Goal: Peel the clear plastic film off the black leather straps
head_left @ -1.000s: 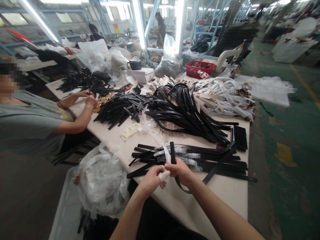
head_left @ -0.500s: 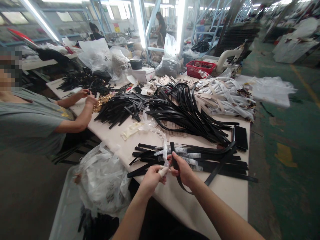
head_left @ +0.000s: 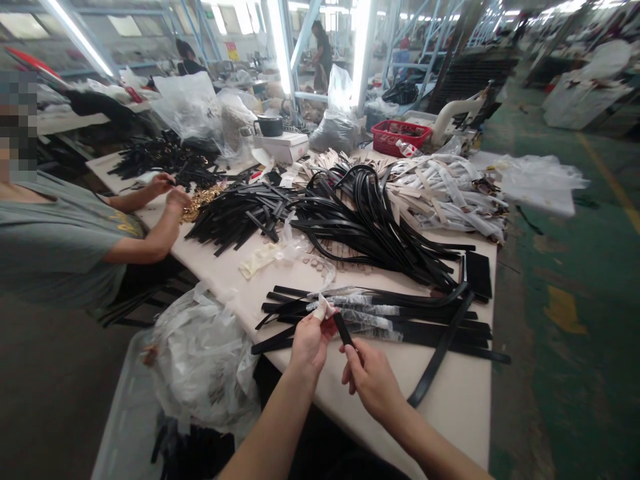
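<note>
My right hand (head_left: 367,373) is closed around a black strap (head_left: 343,328) near its end, which points up and left toward my other hand. The strap's far length (head_left: 440,353) lies across the table to the right. My left hand (head_left: 311,337) pinches a strip of thin clear plastic film (head_left: 327,273), close to the strap's tip. A pale cover sits on a finger of that hand. Just beyond both hands, several black straps (head_left: 440,330) lie side by side, their middles wrapped in clear plastic (head_left: 373,313).
A large heap of black straps (head_left: 375,220) covers the table's middle, with white-wrapped straps (head_left: 450,193) behind it. A black flat case (head_left: 479,275) lies at the right edge. At left a co-worker (head_left: 65,233) handles small parts. Below stands a bin with plastic bags (head_left: 200,360).
My right hand has moved down along the strap and toward me. My left hand has risen slightly, bringing the film to the strap's end.
</note>
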A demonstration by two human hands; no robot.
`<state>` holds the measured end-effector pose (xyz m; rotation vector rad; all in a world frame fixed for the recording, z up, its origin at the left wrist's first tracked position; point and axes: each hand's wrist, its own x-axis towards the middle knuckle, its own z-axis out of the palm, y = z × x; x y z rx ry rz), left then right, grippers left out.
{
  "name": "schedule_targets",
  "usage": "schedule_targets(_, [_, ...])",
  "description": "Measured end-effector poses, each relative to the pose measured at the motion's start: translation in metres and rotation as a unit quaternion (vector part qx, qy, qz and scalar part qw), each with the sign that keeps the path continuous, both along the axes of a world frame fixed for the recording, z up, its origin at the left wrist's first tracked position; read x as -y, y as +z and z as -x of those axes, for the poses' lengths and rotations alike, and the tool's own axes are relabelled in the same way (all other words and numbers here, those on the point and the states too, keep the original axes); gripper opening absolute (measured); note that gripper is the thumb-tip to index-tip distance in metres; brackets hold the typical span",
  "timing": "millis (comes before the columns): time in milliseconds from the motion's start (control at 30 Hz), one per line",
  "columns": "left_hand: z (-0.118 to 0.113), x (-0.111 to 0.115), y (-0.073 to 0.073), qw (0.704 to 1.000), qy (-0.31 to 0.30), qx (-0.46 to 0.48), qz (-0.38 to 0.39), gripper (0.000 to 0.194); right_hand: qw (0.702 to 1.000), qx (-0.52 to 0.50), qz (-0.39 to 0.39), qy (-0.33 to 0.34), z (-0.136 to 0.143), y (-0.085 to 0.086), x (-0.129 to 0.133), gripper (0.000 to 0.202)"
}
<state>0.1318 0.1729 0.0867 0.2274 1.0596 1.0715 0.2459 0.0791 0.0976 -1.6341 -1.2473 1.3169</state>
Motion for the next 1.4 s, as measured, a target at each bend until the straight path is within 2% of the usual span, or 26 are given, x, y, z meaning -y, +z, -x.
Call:
schedule_targets(233, [-0.001,0.004,0.011,0.999,-0.014,-0.021,-0.031,0.04,1.0,-0.017,0.003,0.014,0.002,0.0,-0.004,0.041])
schedule_targets(367, [-0.003,0.012,0.011,0.998,-0.041,-0.036,-0.042,0.039,0.999,-0.031,0.005,0.008,0.003,0.001,-0.006,0.041])
schedule_targets(433, [-0.004,0.018,0.009,0.995,-0.07,-0.05,-0.046,0.038,0.999,-0.04,-0.005,0.006,0.001,0.0,-0.011,0.042])
schedule_targets(567, [0.001,0.024,0.005,0.983,-0.171,-0.054,-0.05,0.043,0.997,-0.083,0.0,-0.002,-0.005,-0.004,-0.019,0.046])
schedule_targets(633, [0.009,0.02,0.007,0.986,-0.144,-0.06,-0.061,0.043,0.994,-0.112,0.015,0.01,-0.008,-0.005,-0.02,0.046])
schedule_targets(733, [0.019,0.014,0.014,0.992,-0.026,-0.089,-0.084,0.037,0.993,-0.11,0.026,0.047,-0.008,-0.007,-0.015,0.044])
schedule_targets(800, [0.019,0.021,0.016,0.991,0.0,-0.098,-0.088,0.033,0.994,-0.09,0.023,0.053,-0.007,-0.006,-0.012,0.045])
schedule_targets(933, [0.01,0.045,0.017,0.991,-0.099,-0.058,-0.067,0.034,0.995,-0.09,0.003,0.05,-0.004,0.0,-0.012,0.043])
schedule_targets(967, [0.01,0.049,0.018,0.991,-0.103,-0.055,-0.065,0.035,0.994,-0.095,0.002,0.06,-0.004,0.002,-0.012,0.042])
schedule_targets(1000, [0.012,0.051,0.02,0.992,-0.088,-0.059,-0.066,0.034,0.993,-0.095,0.004,0.073,-0.004,0.004,-0.011,0.042])
schedule_targets(1100, [0.019,0.055,0.022,0.991,0.01,-0.108,-0.076,0.031,0.991,-0.071,0.019,0.108,-0.005,0.01,-0.005,0.042])
schedule_targets(1133, [0.021,0.058,0.021,0.989,0.024,-0.123,-0.075,0.031,0.992,-0.061,0.021,0.112,-0.004,0.011,-0.003,0.043])
schedule_targets(1200, [0.022,0.065,0.017,0.989,-0.001,-0.134,-0.064,0.033,0.992,-0.055,0.019,0.11,-0.003,0.011,-0.001,0.046])
schedule_targets(1300, [0.021,0.068,0.009,0.995,-0.066,-0.07,-0.039,0.037,0.991,-0.065,0.011,0.112,-0.002,0.009,-0.001,0.046])
schedule_targets(1400, [0.022,0.055,0.011,0.995,-0.083,0.06,-0.005,0.044,0.99,-0.076,0.027,0.119,-0.001,0.005,0.001,0.047])
